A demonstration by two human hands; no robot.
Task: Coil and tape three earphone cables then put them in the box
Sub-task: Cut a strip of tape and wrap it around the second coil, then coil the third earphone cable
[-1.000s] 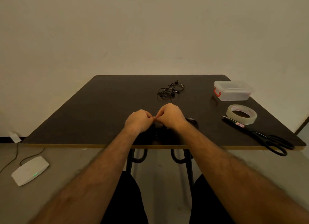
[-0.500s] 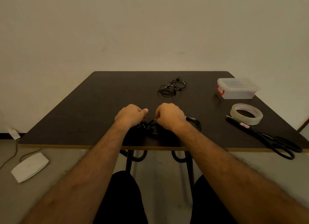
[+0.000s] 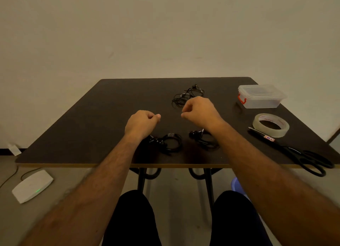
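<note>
My left hand and right hand hover mid-frame, fingers curled, grasping nothing I can see. Two coiled earphone cables lie on the tabletop below them, the tangled third cable beyond, the lidded box at upper right.

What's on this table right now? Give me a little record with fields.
left hand: curled, holding nothing visible
right hand: curled, holding nothing visible
coiled earphones: two bundles near front edge
loose earphones: tangled, farther back
box: lid on, back right
tape roll: flat, right
scissors: front right
</note>
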